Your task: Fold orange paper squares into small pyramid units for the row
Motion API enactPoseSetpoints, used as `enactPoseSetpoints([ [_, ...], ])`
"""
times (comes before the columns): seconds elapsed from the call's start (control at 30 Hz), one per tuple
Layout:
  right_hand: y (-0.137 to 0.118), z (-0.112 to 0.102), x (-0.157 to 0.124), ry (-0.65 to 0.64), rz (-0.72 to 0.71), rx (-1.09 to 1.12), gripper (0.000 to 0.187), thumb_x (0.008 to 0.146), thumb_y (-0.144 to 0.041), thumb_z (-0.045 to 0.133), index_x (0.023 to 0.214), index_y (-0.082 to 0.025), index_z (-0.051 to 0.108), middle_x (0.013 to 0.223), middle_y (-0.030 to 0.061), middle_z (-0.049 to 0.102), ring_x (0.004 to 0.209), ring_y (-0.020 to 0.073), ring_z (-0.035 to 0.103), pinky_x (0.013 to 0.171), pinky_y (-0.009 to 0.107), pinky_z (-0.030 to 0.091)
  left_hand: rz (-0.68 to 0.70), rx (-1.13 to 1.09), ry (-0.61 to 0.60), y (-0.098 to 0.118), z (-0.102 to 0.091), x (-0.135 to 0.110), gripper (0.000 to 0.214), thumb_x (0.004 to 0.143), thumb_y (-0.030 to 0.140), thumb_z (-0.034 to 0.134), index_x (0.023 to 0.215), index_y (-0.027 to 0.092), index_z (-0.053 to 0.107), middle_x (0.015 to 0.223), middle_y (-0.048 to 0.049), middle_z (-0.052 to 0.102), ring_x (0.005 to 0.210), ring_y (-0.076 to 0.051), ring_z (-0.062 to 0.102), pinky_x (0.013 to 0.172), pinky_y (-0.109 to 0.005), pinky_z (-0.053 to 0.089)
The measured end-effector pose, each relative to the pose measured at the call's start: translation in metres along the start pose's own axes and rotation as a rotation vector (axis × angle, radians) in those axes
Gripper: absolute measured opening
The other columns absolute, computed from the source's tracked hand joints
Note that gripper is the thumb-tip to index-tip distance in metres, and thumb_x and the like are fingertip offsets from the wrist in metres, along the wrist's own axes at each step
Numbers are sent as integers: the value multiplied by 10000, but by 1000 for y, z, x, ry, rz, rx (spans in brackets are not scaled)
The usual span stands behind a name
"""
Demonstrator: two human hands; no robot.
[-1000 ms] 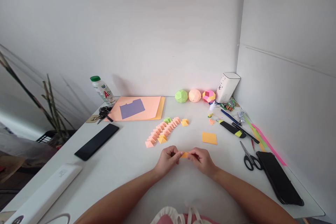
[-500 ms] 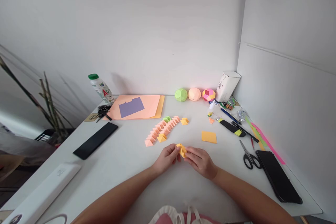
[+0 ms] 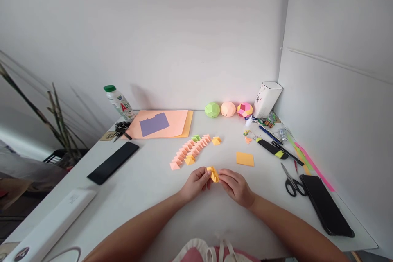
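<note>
A small folded piece of yellow-orange paper (image 3: pixel 213 174) is pinched in my left hand (image 3: pixel 195 183), thumb on top. My right hand (image 3: pixel 238 186) is closed at the paper's right edge, its fingertips pressed together there; whether they grip the fold I can barely make out. Beyond my hands lie two slanting rows of folded peach paper pieces (image 3: pixel 184 151), with a green folded piece (image 3: pixel 195 138) at the far end and a yellow folded piece (image 3: pixel 189 159) at the near end. Another yellow folded piece (image 3: pixel 216 141) sits apart. A flat yellow paper rectangle (image 3: pixel 245 159) lies to the right.
Scissors (image 3: pixel 293 182), a black phone (image 3: pixel 327 204) and a utility knife (image 3: pixel 272 148) lie at right. Three paper balls (image 3: pixel 228 109) line the wall. Peach sheets (image 3: pixel 175 125), a bottle (image 3: pixel 119 102), a black slab (image 3: pixel 113 163) and a long white device (image 3: pixel 55 221) occupy the left.
The folded paper has turned slightly in my left hand. My right fingers have drawn back a little to the right, toward the paper's edge.
</note>
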State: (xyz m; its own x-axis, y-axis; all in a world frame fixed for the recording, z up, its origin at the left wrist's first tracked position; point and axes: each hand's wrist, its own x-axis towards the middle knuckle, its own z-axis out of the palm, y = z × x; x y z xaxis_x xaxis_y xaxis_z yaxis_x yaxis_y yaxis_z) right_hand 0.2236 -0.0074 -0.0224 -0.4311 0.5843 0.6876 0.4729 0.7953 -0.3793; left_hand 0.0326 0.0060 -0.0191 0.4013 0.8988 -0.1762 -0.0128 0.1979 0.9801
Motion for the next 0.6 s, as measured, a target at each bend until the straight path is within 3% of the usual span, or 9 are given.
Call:
enactPoseSetpoints([
  [0.4, -2, 3, 3, -7, -17, 68, 188, 879, -101, 458, 989, -168, 595, 1008, 110, 622, 932, 200, 619, 821, 309, 544, -7, 47, 27, 0, 0, -1, 400, 792, 525, 527, 635, 157, 550, 485, 40, 511, 439, -78, 408, 450, -206, 314],
  [0.6, 1, 4, 2, 30, 72, 124, 185, 880, -118, 457, 947, -184, 617, 1023, 107, 614, 918, 194, 621, 788, 308, 551, 15, 49, -39, 3, -1, -2, 374, 768, 514, 570, 701, 147, 594, 641, 5, 594, 512, -87, 476, 496, -208, 364],
])
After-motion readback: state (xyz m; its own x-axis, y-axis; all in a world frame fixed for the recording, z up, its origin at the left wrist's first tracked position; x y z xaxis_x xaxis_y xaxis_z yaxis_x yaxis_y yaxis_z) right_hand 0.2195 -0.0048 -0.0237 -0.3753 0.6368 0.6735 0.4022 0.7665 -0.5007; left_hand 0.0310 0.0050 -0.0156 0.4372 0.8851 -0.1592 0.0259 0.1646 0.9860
